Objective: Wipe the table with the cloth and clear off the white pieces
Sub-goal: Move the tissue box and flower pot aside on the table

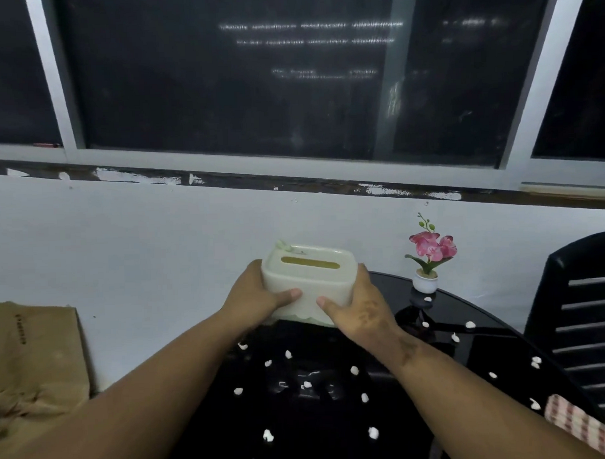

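Right, head view: we look down over both forearms at a dark round table (336,444) set against a pale wall.
Left hand (255,296): we have it pressed on the left side of a cream tissue box (310,284), thumb lying across the near face, fingers wrapped round out of sight.
Right hand (358,306): we have it closed on the box's right side, thumb across the near face, tip close to the left thumb but not touching it.
Tissue box: upright between our two hands near the table's far edge, slot in the lid facing up; whether its base touches the table or is lifted clear, we cannot tell.
White pieces (268,435): scattered across the glossy black top, well apart from one another, from just below the box down toward us and out to the right edge.
Cloth (582,429): a red-and-white checked cloth lies at the table's right edge, near us, with neither hand on it.
Flower pot (425,282): a small white pot with a pink orchid stands upright at the far right of the table, just beside our right hand's side of the box.
Chair (585,322): black slatted plastic, right of the table.
Brown paper bag (34,359): crumpled, left of the table, against the wall.
Window (254,76): dark panes in grey frames above the wall.
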Tool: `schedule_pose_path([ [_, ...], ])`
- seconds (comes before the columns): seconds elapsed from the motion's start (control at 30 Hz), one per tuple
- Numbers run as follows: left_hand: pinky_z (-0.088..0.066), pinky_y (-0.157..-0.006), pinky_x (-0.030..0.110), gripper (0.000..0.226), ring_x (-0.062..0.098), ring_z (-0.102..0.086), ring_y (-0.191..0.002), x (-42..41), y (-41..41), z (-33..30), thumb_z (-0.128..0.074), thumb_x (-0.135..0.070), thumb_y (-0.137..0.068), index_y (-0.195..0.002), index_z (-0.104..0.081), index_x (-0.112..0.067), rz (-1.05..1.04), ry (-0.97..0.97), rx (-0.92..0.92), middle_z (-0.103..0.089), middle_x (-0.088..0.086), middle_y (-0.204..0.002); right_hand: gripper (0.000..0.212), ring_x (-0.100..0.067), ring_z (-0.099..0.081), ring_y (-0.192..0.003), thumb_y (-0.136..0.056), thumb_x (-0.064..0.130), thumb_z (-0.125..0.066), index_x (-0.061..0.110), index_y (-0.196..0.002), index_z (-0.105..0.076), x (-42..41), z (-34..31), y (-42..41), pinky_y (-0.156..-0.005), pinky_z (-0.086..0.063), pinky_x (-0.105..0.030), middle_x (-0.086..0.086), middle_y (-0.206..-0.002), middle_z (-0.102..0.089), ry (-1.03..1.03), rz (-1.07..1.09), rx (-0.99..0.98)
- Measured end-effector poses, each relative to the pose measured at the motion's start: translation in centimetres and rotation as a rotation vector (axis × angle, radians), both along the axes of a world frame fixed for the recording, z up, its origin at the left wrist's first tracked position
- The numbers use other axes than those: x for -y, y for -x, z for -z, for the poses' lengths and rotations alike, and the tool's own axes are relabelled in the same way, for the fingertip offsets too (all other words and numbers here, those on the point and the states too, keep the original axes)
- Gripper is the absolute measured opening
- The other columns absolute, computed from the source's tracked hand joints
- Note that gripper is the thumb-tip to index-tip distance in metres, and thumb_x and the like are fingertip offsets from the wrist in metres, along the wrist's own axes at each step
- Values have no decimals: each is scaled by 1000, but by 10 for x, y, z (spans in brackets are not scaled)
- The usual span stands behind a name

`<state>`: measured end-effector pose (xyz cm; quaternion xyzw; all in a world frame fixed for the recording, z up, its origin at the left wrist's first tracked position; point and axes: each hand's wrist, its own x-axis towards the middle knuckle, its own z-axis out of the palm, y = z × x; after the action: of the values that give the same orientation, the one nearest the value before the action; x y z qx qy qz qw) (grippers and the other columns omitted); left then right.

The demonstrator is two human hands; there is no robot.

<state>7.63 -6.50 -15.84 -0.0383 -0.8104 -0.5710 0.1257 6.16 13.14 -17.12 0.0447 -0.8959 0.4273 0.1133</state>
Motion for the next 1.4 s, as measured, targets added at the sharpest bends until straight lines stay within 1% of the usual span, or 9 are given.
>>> schedule_pose_path([
  [0.17,-48,-74,20,58,7,-60,-100,-31,51,-11,-83,-31,-73,-120,-50,-23,50,38,-26,-60,-13,-111,71,-21,-55,-113,-81,35,-77,19,-134,-32,-35,-18,37,-96,-44,-33,0,-121,-55,30,5,4],
  [0.3,-47,-70,19,59,5,-59,-95,-58,96,-5,-83,-30,-73,-121,-51,-18,68,17,13,-60,-9,-110,81,-25,-53,-119,-81,35,-76,16,-143,-27,-61,-17,71,-103,-44,-39,-6,-130,-55,23,27,11],
  [0.53,-48,-70,20,56,7,-60,-95,-87,156,17,-82,-25,-75,-121,-51,-16,97,-27,45,-62,-6,-110,84,-27,-46,-125,-89,29,-69,10,-149,-13,-81,-3,120,-93,-32,-24,-13,-138,-47,-10,76,81],
  [0.67,-51,-76,26,56,9,-61,-96,-94,178,31,-83,-29,-74,-118,-52,-18,81,-28,46,-62,-6,-109,92,-33,-40,-134,-90,28,-68,11,-152,-2,-83,5,143,-114,-31,-39,-18,-148,-37,-48,93,101],
  [0.77,-52,-83,31,57,13,-61,-99,-101,188,38,-83,-33,-73,-118,-52,-18,54,-20,45,-62,-5,-110,92,-34,-36,-137,-91,26,-67,14,-153,0,-84,11,154,-115,-30,-45,-21,-151,-31,-72,109,92],
  [0.97,-50,-93,36,60,15,-59,-106,-116,198,45,-77,-41,-76,-124,-48,-20,52,44,28,-60,-6,-116,83,-31,-38,-134,-96,22,-59,20,-156,-1,-91,16,157,-108,-30,-33,-20,-150,-31,-82,156,83],
  [1.13,-48,-90,35,60,20,-58,-108,-122,201,42,-75,-37,-79,-126,-43,-19,27,79,65,-58,-2,-118,79,-32,-42,-131,-98,22,-56,19,-156,-3,-89,11,154,-107,-32,-31,-22,-146,-36,-106,176,95],
  [1.27,-47,-93,35,64,20,-57,-110,-118,193,36,-77,-41,-77,-128,-47,-15,35,99,120,-59,0,-122,90,-35,-41,-133,-95,27,-61,15,-156,5,-89,3,145,-107,-32,-32,-24,-148,-34,-139,163,123],
  [1.4,-43,-86,32,66,24,-55,-113,-111,166,28,-72,-45,-80,-128,-45,-9,2,305,177,-54,0,-120,93,-32,-45,-131,-92,28,-64,14,-156,3,-93,-7,115,-104,-34,-28,-20,-146,-40,-173,108,116],
])
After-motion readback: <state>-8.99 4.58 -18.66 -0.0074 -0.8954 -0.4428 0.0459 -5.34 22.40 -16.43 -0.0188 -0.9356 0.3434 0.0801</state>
